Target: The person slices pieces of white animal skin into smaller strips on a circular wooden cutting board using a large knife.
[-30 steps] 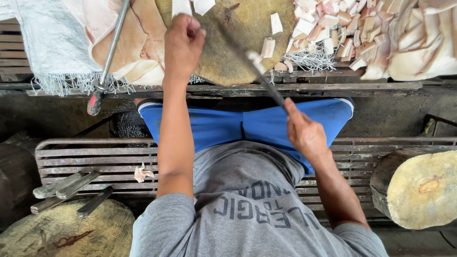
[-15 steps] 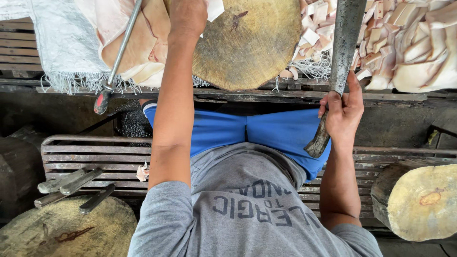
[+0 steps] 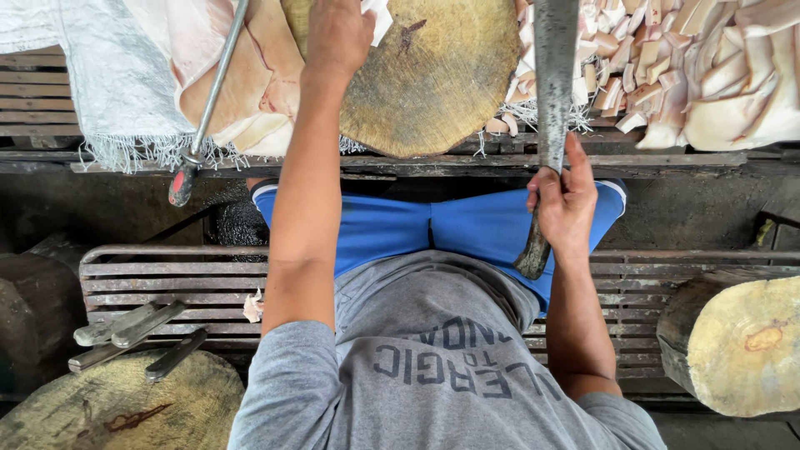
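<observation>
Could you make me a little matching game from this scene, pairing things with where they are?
Things:
1. cleaver
2. round chopping block
3. pile of cut pale pieces
4. steel rod

Places:
A. under the left hand
B. heaped at the far right
C. raised in the right hand
D. lying at the left across pale slabs

Pairs: 1-C, 2-A, 3-B, 4-D

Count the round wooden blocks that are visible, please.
3: one block under the left hand, one at lower left, one at right. Others may be hidden.
</observation>
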